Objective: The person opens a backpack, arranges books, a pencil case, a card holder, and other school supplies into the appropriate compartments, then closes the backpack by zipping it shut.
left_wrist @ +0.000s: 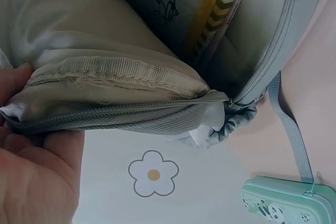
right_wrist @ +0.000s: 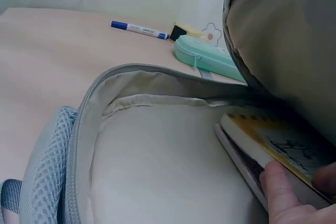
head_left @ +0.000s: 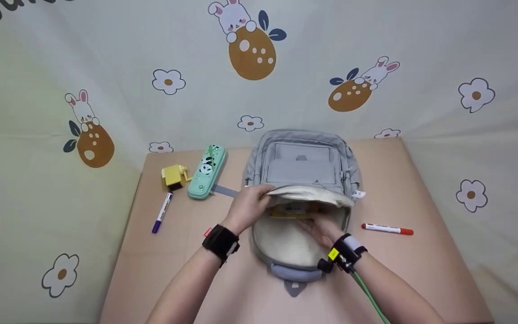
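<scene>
A grey backpack (head_left: 304, 166) lies unzipped, its front panel lifted. My left hand (head_left: 249, 206) pinches the zipped edge of that panel (left_wrist: 121, 111) between thumb and fingers. Inside, a yellow-covered book (right_wrist: 289, 142) with a drawing on it lies on another thin book (right_wrist: 236, 153), both against the far end of the pale lining. My right hand (head_left: 324, 228) reaches into the opening and grips the yellow-covered book, one finger (right_wrist: 278, 182) against its page edge and another on the cover. The rest of this hand is out of the right wrist view.
Left of the backpack lie a mint panda pencil case (head_left: 207, 173), a small yellow device with a crank (head_left: 173, 176) and a purple-blue marker (head_left: 163, 211). A red marker (head_left: 387, 229) lies to the right. A grey strap (head_left: 225, 191) runs toward the pencil case.
</scene>
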A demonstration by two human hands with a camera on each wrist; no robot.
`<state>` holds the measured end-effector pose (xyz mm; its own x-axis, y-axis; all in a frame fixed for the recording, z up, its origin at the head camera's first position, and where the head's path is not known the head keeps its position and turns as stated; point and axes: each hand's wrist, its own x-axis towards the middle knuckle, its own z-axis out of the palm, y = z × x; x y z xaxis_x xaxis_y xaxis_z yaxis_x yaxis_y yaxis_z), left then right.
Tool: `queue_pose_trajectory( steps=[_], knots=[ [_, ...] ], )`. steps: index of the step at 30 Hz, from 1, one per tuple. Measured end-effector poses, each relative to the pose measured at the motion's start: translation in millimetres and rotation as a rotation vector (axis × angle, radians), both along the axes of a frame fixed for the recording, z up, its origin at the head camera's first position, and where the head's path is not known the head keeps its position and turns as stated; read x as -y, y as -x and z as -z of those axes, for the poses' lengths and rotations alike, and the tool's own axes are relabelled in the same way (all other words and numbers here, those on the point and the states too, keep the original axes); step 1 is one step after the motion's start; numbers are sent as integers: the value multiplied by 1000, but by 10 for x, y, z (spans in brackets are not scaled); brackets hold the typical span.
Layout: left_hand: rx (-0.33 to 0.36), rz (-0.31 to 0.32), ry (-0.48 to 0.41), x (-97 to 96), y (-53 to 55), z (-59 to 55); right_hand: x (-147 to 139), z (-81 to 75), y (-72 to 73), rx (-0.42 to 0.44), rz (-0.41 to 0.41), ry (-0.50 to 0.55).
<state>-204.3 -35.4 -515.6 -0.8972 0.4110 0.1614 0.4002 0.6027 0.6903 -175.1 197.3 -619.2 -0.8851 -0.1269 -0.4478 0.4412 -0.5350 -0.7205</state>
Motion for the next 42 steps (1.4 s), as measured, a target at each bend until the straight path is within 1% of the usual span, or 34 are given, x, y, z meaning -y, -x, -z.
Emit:
queue_pose_trajectory(
  steps=[4,7,9,11,13,15,17,18,19,20,21,23,25,28,30,32,34,35,37,41,42],
  knots=[
    [4,-4,-8,12,0,11,-125,-57,-69,-50,-49,-27],
    [-1,-4,-13,23,-1,13,-282,-108,-141,-85,-75,-84],
    [1,-4,-13,31,-6,12,-402,-142,-197,-97,-85,-159],
    [12,-9,-15,35,-10,13,-524,-173,-263,-104,-72,-254],
    [20,-13,-12,37,-13,18,-649,-202,-338,-96,-28,-360],
    [21,-14,-11,37,-15,24,-772,-226,-411,-87,53,-456],
    [14,-14,-6,39,-19,30,-892,-256,-474,-98,140,-555],
    [9,-14,-4,40,-20,34,-947,-278,-500,-117,177,-607],
    [6,-13,-2,44,-24,36,-1001,-301,-517,-157,207,-671],
    [-2,-12,-2,47,-26,39,-1045,-337,-531,-204,224,-729],
    [-5,-12,0,52,-29,43,-1089,-373,-532,-261,224,-792],
    [-16,-13,6,60,-31,50,-1140,-460,-520,-414,196,-924],
    [-20,-12,9,61,-36,56,-1145,-553,-485,-583,145,-1042],
    [-16,-8,16,49,-44,60,-1083,-681,-417,-817,19,-1181],
    [-9,-3,20,35,-53,60,-1020,-750,-368,-926,-87,-1252],
    [-5,1,25,22,-60,61,-958,-803,-324,-985,-201,-1315],
    [-5,5,32,10,-73,62,-902,-837,-290,-997,-284,-1372],
    [-5,8,39,5,-79,62,-879,-845,-275,-999,-308,-1401],
    [-9,15,53,0,-90,67,-839,-852,-253,-1007,-317,-1467],
    [-30,38,82,12,-118,77,-782,-839,-227,-1065,-240,-1582],
    [-45,46,90,18,-125,82,-770,-834,-229,-1078,-221,-1600]
  ],
)
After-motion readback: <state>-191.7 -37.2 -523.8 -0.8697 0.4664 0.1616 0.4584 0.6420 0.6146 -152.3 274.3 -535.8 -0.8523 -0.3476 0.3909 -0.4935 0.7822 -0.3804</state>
